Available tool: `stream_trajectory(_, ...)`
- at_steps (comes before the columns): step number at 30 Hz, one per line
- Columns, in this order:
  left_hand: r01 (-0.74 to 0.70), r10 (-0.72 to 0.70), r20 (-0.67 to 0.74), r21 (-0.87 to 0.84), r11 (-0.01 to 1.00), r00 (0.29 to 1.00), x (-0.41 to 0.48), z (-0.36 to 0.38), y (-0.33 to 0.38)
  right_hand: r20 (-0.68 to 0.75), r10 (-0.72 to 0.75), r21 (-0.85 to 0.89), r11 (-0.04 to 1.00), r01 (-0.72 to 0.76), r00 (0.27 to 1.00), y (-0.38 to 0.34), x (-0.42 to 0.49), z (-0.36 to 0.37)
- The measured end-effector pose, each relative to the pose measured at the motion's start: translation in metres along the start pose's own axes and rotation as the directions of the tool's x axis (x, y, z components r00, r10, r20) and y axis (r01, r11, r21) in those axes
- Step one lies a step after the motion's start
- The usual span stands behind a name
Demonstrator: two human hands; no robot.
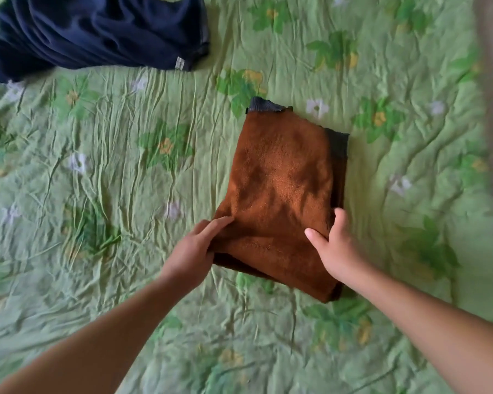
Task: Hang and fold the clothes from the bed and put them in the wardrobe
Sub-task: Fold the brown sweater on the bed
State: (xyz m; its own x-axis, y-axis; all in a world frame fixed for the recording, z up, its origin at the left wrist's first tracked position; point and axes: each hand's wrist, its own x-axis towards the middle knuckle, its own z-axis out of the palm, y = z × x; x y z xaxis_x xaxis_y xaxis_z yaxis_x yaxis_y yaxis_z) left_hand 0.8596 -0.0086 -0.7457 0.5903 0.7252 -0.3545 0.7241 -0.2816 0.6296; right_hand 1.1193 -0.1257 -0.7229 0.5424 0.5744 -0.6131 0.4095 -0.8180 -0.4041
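- Plainly, the rust-brown fleece garment (282,177) with dark grey ribbed trim is the item in hand: it lies folded into a compact oblong on the bed, nearer the bed's right edge than its left, with the grey ribbing showing at its far end and far-right side.
- Its layers are stacked flat, so the folding looks finished; judging from that, the step now is lifting it for the wardrobe.
- Left hand (199,245) grips the near-left corner, thumb on top and the other fingers out of sight below the fabric, which bunches there. That hold would keep the layers together when raised.
- Right hand (335,247) rests on the near-right side, thumb spread across the top and one finger straight along the edge. The remaining fingers are hidden, so I cannot tell whether it clasps or merely presses.
- Taking it from both sides probably serves to stop the fold sagging open.
- Crumpled green floral bedsheet (125,166) carries everything.
- Navy blue jersey garment (97,32) sits unfolded in a heap toward the far-left corner, well apart and apparently awaiting its turn.
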Motion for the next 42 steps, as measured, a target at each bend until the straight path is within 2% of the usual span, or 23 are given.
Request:
stream_trajectory(2,0.014,-0.016,-0.047,-0.042,0.999,0.999,0.011,-0.025,-0.013,0.054,0.029,-0.050,0.998,-0.027,0.998,-0.002,-0.011,0.012)
stream_trajectory(4,0.074,-0.088,-0.173,-0.089,0.993,0.981,0.031,-0.052,-0.023,0.120,0.020,-0.119,0.993,-0.006,0.993,-0.011,-0.013,0.013)
stream_trajectory(6,0.227,-0.288,-0.331,-0.210,0.951,0.899,0.057,-0.076,-0.032,0.047,-0.144,-0.269,0.951,0.151,0.988,-0.028,0.005,0.000)
stream_trajectory(7,0.301,-0.410,-0.350,-0.326,0.896,0.842,0.068,-0.083,-0.033,-0.046,-0.230,-0.295,0.933,0.207,0.972,-0.039,0.020,-0.009)
stream_trajectory(9,0.365,-0.596,-0.217,-0.617,0.697,0.773,0.078,-0.083,-0.032,-0.159,-0.303,-0.208,0.941,0.269,0.939,-0.070,0.054,-0.028)
stream_trajectory(11,0.399,-0.688,0.013,-0.822,0.406,0.726,0.062,-0.067,-0.022,-0.138,-0.286,-0.245,0.937,0.248,0.948,-0.097,0.089,-0.040)
stream_trajectory(13,0.424,-0.676,0.236,-0.897,0.125,0.698,0.031,-0.041,-0.008,-0.044,-0.221,-0.324,0.926,0.195,0.974,-0.113,0.117,-0.046)
stream_trajectory(14,0.430,-0.635,0.317,-0.902,0.027,0.704,0.015,-0.027,0.000,0.001,-0.180,-0.277,0.945,0.173,0.984,-0.116,0.128,-0.047)
stream_trajectory(15,0.438,-0.594,0.361,-0.899,-0.016,0.719,0.001,-0.014,0.006,0.031,-0.146,-0.196,0.969,0.150,0.989,-0.117,0.137,-0.047)
stream_trajectory(18,0.442,-0.567,0.349,-0.897,0.029,0.746,-0.019,0.016,0.022,0.035,-0.065,0.000,0.998,0.065,0.997,-0.117,0.147,-0.049)
stream_trajectory(21,0.390,-0.578,0.268,-0.916,0.097,0.771,-0.016,0.016,0.021,0.127,-0.005,0.134,0.991,-0.012,0.992,-0.106,0.140,-0.059)
stream_trajectory(24,0.363,-0.571,0.161,-0.895,0.258,0.805,-0.015,-0.021,0.007,0.232,-0.003,0.308,0.949,-0.071,0.973,-0.082,0.115,-0.068)
stream_trajectory(27,0.389,-0.510,0.157,-0.836,0.387,0.846,-0.027,-0.061,-0.008,0.231,0.068,0.478,0.861,-0.174,0.971,-0.043,0.069,-0.053)
stream_trajectory(29,0.461,-0.484,0.211,-0.742,0.486,0.849,-0.039,-0.072,-0.018,0.215,0.146,0.506,0.829,-0.238,0.966,-0.015,0.032,-0.026)
stream_trajectory(31,0.549,-0.510,0.263,-0.617,0.564,0.819,-0.046,-0.069,-0.031,0.176,0.196,0.430,0.867,-0.254,0.965,0.003,0.010,0.006)
stream_trajectory(33,0.568,-0.507,0.277,-0.547,0.615,0.816,-0.047,-0.063,-0.039,0.076,0.262,0.385,0.882,-0.271,0.962,0.008,0.005,0.025)
stream_trajectory(35,0.489,-0.462,0.200,-0.554,0.674,0.864,-0.039,-0.060,-0.044,0.028,0.294,0.447,0.851,-0.275,0.955,0.003,0.010,0.032)
stream_trajectory(37,0.384,-0.383,0.121,-0.550,0.742,0.916,-0.030,-0.056,-0.044,0.041,0.290,0.511,0.816,-0.270,0.956,0.005,0.014,0.032)
stream_trajectory(40,0.272,-0.282,0.057,-0.497,0.824,0.958,-0.028,-0.054,-0.044,0.109,0.274,0.591,0.755,-0.284,0.955,0.008,0.008,0.028)
stream_trajectory(42,0.192,-0.194,0.039,-0.426,0.884,0.980,-0.032,-0.060,-0.045,0.057,0.261,0.593,0.768,-0.243,0.964,-0.003,-0.008,0.021)
